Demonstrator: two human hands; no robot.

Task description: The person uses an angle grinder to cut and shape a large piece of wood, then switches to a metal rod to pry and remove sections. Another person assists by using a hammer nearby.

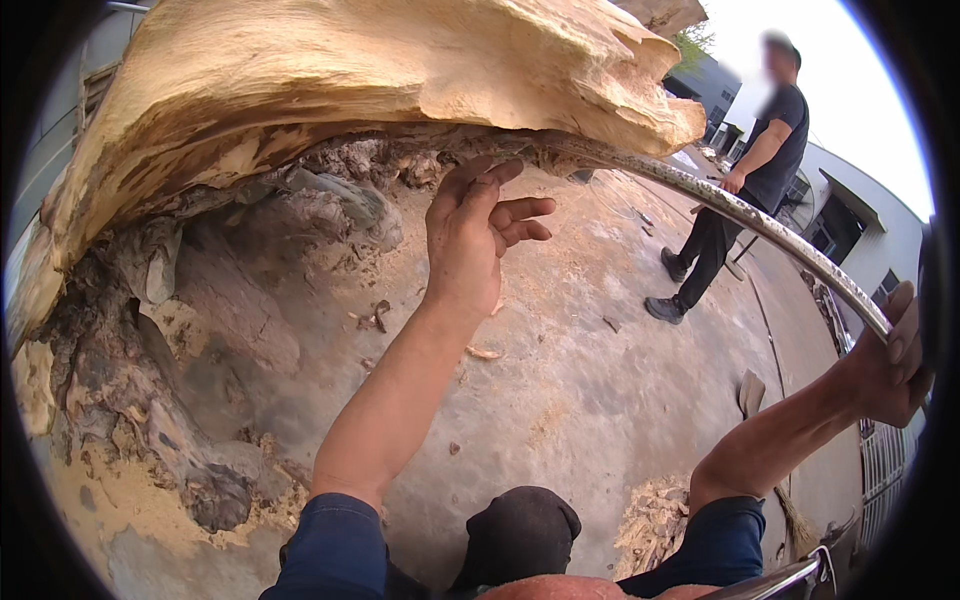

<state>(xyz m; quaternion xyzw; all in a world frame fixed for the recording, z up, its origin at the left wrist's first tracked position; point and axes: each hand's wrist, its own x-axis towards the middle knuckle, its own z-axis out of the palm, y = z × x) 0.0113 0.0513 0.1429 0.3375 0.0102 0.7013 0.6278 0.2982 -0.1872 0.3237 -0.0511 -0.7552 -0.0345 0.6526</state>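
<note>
A long, speckled metal bar [765, 222] runs from the right edge to the underside of a large piece of pale, carved-looking wood [400, 60]. At the far right, my right hand [895, 365] is wrapped round the bar's near end. The bar's far end is hidden beneath the wood. My left hand [472, 235] is raised just under the wood's lower edge, its fingers apart and bent, with nothing visible in it. Dark, gnarled root wood [130, 370] lies below the pale piece on the left.
A person in dark clothes [770, 140] stands at the upper right beyond the bar. Sawdust and wood chips [655, 520] lie on the concrete floor [560, 400]. At the lower right are a broom-like bundle [797, 525] and a white metal grating [885, 470].
</note>
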